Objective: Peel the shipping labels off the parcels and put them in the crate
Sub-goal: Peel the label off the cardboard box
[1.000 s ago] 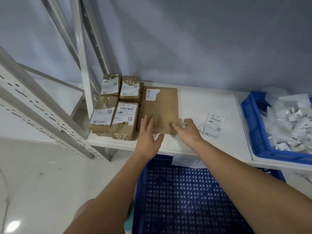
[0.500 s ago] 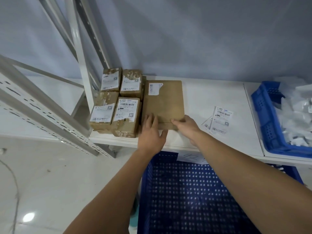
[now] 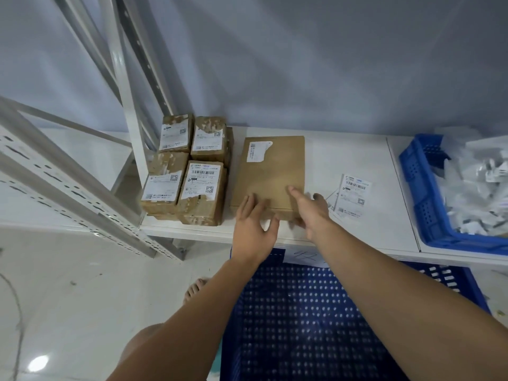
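A flat brown parcel (image 3: 270,171) lay on the white tabletop (image 3: 343,152), with a torn label (image 3: 257,151) at its 11 o'clock corner. The left hand (image 3: 251,224) rested released, its fingers straight, on the parcel's 6 o'clock edge. The right hand (image 3: 310,213) lay spread over the 5 o'clock corner, too blurred to tell if it gripped. A loose label (image 3: 351,195) lay at 3 o'clock. Beyond it stood a blue crate (image 3: 420,193) of paper scraps, and small parcels (image 3: 187,171) sat at 9 o'clock.

Print on the shipping labels (image 3: 202,180) of the parcels (image 3: 198,213) and the loose label (image 3: 353,195) is too blurred to read
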